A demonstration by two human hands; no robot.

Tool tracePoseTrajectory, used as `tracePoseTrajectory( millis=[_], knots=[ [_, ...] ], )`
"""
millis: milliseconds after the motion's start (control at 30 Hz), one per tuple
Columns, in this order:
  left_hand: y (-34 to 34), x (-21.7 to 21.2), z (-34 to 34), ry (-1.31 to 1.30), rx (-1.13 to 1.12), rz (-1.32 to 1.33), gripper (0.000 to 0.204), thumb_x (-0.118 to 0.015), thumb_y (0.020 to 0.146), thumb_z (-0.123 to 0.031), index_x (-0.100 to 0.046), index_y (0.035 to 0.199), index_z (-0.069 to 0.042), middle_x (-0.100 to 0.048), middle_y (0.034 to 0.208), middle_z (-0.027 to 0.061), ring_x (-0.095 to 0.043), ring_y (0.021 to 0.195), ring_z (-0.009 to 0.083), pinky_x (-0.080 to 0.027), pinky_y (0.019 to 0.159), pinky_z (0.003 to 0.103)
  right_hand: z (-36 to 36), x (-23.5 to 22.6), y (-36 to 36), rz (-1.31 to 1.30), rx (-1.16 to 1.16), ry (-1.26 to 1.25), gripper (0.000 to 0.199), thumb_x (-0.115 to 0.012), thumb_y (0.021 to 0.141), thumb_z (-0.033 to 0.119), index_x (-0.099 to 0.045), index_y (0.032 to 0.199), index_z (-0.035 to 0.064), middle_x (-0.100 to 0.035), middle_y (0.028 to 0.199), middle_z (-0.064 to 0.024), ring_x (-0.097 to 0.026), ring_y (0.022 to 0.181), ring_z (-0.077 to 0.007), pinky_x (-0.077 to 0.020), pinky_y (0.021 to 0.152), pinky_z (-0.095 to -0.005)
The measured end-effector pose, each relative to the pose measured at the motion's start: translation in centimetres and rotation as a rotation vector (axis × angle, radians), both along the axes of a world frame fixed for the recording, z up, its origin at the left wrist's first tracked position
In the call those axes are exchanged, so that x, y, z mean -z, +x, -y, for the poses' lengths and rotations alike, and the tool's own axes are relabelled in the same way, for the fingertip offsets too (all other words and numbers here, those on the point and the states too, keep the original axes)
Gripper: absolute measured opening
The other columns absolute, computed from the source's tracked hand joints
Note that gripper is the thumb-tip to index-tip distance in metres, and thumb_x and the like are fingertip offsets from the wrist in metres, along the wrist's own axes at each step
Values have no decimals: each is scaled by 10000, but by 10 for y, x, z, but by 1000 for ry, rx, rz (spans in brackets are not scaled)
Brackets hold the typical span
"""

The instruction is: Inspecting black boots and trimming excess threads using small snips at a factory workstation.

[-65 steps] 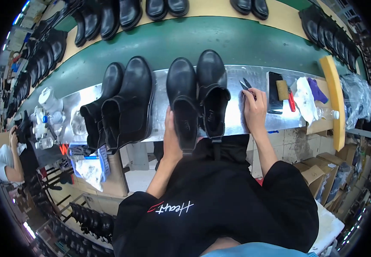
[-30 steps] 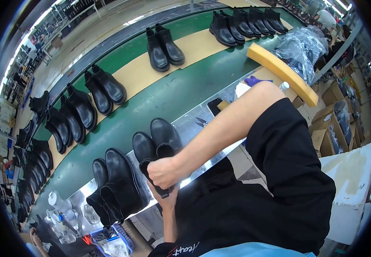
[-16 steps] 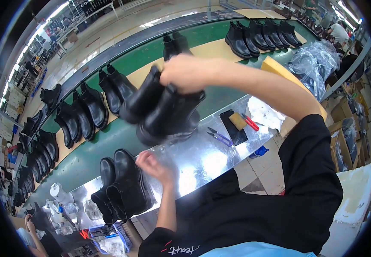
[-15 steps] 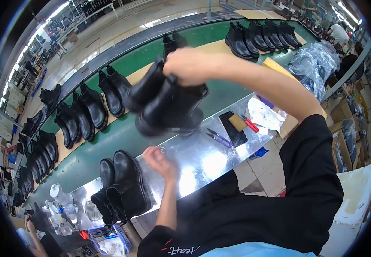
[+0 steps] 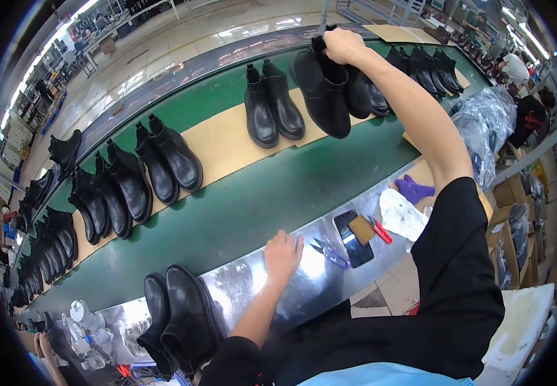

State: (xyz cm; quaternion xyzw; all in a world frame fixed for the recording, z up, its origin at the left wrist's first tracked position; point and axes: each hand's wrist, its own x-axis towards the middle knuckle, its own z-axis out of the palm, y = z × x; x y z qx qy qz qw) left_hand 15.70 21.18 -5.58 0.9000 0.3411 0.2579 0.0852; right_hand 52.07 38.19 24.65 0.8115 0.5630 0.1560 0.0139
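Observation:
At the far side of the green conveyor, my right hand is closed round the tops of black ankle boots, apparently a pair. They hang tilted, toes toward me, over the cardboard strip in front of other standing boots. My left hand is at the near metal ledge, empty, fingers stretched and thumb apart. Just right of it are purple thread snips, a black phone with a tan block on it, and a red-handled tool. Another pair of black boots stands on the ledge, left of my left forearm.
Several black boots stand in pairs on the cardboard strip along the green conveyor. White bottles are at the lower left. A white cloth, a purple glove and clear plastic wrapping lie to the right.
My right hand has carried the boots away from me and to the right, to the conveyor's far side. My left hand has moved right, toward the snips. The view has shifted.

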Motion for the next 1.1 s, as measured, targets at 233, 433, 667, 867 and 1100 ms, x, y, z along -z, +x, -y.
tracePoseTrajectory(
  millis=[233, 433, 667, 867, 1100],
  knots=[
    [6, -6, -5, -62, 37, -30, 297, -715, 835, -247, -545, 661, -76, -504, 732, 91, -560, 652, 265, -426, 584, 396, -83, 51, 86, -61, 237, -153, 345, -578, 846, 47, -691, 1171, 73, -657, 1249, -155, -643, 1139, -352, -547, 872, -492],
    [8, -9, -11, -93, 47, -57, 309, -710, 839, -269, -507, 673, -106, -469, 728, 73, -529, 625, 241, -409, 551, 369, -127, 80, 105, -186, 396, -331, 367, -614, 834, 30, -697, 1184, 102, -657, 1272, -100, -641, 1144, -317, -520, 803, -501],
    [11, -9, -15, -91, 37, -69, 332, -714, 838, -270, -487, 660, -106, -444, 708, 68, -516, 614, 229, -400, 545, 364, -143, 114, 113, -258, 440, -318, 341, -627, 794, 2, -709, 1121, 51, -695, 1177, -145, -663, 1113, -303, -538, 869, -465],
    [15, -12, -12, -126, 38, -63, 278, -747, 791, -219, -531, 681, -84, -454, 714, 75, -513, 613, 243, -404, 553, 369, -136, 157, 168, -400, 314, -233, 410, -625, 887, 205, -624, 1262, 41, -580, 1347, -195, -570, 1230, -366, -473, 1019, -460],
    [13, -10, -10, -111, 28, -66, 317, -728, 822, -248, -495, 664, -100, -457, 721, 72, -519, 617, 240, -403, 553, 373, -110, 150, 168, -408, 135, -151, 395, -658, 897, 388, -709, 1112, 61, -623, 1270, -206, -602, 1162, -369, -489, 972, -464]
  ],
)
